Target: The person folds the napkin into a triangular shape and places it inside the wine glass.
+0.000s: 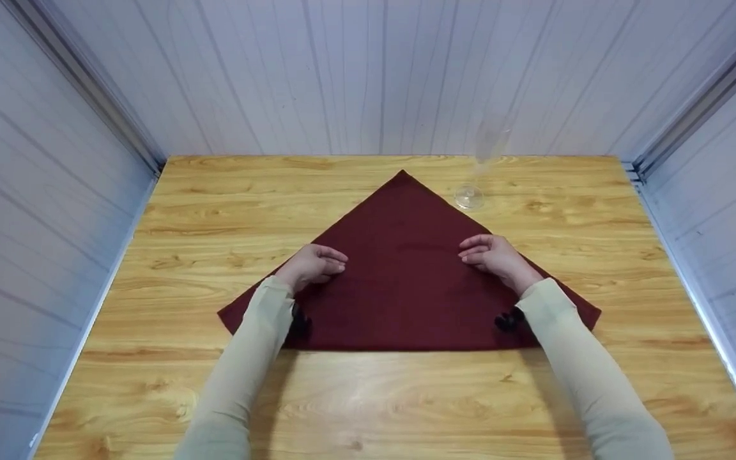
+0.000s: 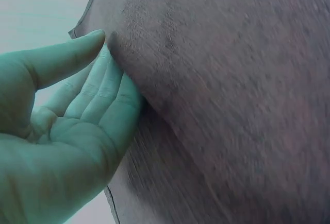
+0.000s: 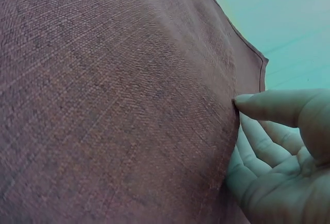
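A dark red cloth napkin (image 1: 400, 294) lies on the table in a broad triangle, its point towards the back wall and a straight edge towards me. My left hand (image 1: 315, 263) bends over its left side, my right hand (image 1: 494, 259) over its right. In the left wrist view, the napkin (image 2: 232, 80) rises to a peak at my left thumb tip, and the other fingertips are hidden behind it. The right wrist view has my right hand (image 3: 281, 147) pinching a raised edge of the napkin (image 3: 118, 105), thumb in front and fingers behind.
A clear stemmed glass (image 1: 469, 197) stands behind the napkin's right slope, near the back of the wooden table (image 1: 368, 409). White panelled walls (image 1: 368, 76) enclose the table at the back and on both sides.
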Action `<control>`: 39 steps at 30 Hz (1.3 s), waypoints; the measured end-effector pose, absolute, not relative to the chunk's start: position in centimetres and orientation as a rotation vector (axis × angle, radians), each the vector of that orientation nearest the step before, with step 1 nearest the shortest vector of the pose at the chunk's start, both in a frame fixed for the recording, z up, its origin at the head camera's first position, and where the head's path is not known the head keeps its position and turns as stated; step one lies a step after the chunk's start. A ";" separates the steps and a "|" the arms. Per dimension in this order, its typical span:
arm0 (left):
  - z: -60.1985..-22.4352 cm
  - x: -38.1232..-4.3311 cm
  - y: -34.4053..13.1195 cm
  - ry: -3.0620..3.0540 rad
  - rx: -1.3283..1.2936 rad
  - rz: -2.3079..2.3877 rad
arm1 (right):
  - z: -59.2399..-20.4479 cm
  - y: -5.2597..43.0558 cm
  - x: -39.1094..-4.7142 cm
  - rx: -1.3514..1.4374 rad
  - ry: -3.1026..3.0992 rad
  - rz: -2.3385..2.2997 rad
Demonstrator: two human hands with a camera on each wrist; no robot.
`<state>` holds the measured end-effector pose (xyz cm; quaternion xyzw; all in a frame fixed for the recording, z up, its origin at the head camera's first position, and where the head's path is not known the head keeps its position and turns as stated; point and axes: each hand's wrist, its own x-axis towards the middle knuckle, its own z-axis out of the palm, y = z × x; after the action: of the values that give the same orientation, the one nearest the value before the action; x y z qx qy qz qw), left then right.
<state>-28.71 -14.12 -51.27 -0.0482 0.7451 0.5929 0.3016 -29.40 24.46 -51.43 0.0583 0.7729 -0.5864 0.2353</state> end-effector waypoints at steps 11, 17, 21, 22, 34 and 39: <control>-51.8 -27.9 -14.6 1.968 -0.133 1.625 | -52.0 26.4 -28.4 0.133 2.012 -1.662; -52.0 -27.9 -14.7 1.967 -0.118 1.625 | -52.1 26.3 -28.3 0.142 2.014 -1.673; -52.0 -27.9 -14.7 1.966 -0.111 1.629 | -52.1 26.3 -28.3 0.156 2.002 -1.689; -52.0 -27.9 -14.7 1.966 -0.105 1.629 | -52.0 26.2 -28.3 0.160 1.999 -1.693; -51.9 -28.2 -14.8 1.926 -0.117 1.644 | -51.9 26.0 -28.5 0.094 2.091 -1.602; -52.0 -27.9 -14.6 1.924 -0.133 1.657 | -51.7 25.8 -28.4 0.097 2.109 -1.586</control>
<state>-27.94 -14.61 -52.04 -0.0499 0.7231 0.6226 0.2949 -28.35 25.82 -51.74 0.0358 0.7738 -0.5819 0.2477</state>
